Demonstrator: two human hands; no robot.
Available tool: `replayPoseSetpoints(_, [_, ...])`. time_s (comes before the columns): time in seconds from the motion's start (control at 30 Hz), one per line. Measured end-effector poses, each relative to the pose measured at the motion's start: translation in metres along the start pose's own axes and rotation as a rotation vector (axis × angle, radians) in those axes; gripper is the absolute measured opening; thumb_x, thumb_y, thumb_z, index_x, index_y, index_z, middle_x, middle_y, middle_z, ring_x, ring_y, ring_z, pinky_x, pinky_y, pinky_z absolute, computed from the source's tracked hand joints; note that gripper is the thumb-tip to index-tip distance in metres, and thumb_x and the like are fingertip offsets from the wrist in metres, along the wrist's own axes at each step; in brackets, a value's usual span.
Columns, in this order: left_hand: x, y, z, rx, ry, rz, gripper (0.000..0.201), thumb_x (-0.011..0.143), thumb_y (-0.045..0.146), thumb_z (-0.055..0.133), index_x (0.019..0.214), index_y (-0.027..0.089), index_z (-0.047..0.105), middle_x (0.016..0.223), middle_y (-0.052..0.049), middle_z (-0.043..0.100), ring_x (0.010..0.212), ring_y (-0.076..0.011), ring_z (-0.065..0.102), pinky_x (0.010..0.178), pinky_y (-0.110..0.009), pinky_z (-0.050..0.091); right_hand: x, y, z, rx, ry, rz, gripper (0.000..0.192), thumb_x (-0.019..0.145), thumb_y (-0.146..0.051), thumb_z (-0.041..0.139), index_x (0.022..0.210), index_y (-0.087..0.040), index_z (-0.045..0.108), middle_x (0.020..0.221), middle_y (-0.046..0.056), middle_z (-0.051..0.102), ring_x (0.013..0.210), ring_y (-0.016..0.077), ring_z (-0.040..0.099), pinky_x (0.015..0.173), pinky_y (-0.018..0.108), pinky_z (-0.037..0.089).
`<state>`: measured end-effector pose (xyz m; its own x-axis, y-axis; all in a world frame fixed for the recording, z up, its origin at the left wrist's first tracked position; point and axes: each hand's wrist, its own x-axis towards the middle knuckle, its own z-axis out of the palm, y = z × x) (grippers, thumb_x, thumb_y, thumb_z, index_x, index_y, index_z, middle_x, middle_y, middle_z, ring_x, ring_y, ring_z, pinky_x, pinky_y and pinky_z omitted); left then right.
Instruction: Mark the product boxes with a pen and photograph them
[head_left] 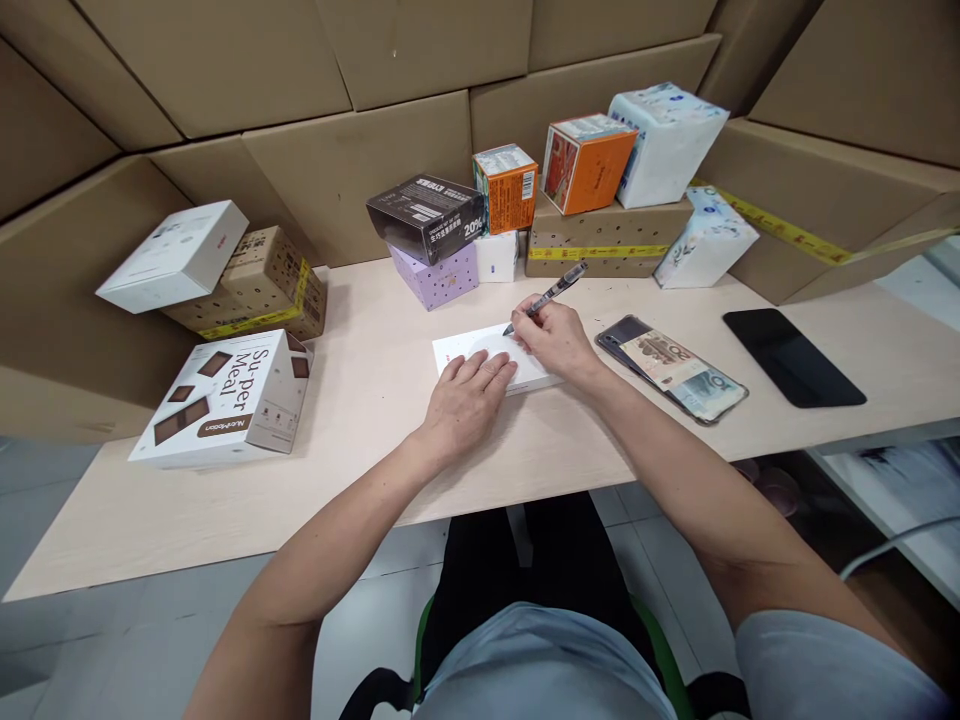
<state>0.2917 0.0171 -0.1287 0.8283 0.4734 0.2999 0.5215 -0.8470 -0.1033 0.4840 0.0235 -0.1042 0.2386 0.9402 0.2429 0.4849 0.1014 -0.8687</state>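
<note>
The pale wood-grain tabletop (pixel 360 400) looks matt and smooth; the flat white cardboard box (pixel 480 350) matt; the black slab phone (pixel 793 357) glossy; the brown corrugated cartons (pixel 337 180) dull.

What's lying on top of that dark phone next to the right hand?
Two banknotes lie on the dark phone, covering most of it; only its near-left end shows. The right hand, holding a pen, stays clear.

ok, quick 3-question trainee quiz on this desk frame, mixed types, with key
1. True or false: the right hand holds a pen.
2. What does the left hand press flat on? A) black phone B) white box C) purple box
3. What lies on the dark wallet right of the hands?

Key: 1 true. 2 B, the white box. 3 banknotes.
</note>
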Motion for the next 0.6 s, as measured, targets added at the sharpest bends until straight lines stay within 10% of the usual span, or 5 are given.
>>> replayPoseSetpoints(0.6, [-0.0002,0.0006,-0.0009,-0.001,-0.008,0.003,0.044,0.100,0.016,0.040,0.142,0.017,0.051,0.147,-0.010,0.055,0.135,-0.0304,0.051,0.107,-0.048,0.041,-0.0001,-0.0018,0.0016,-0.018,-0.014,0.015,0.018,0.087,-0.031,0.054,0.071,-0.022,0.054,0.062,0.000,0.061,0.058,0.0139,0.052,0.059,0.025,0.041])
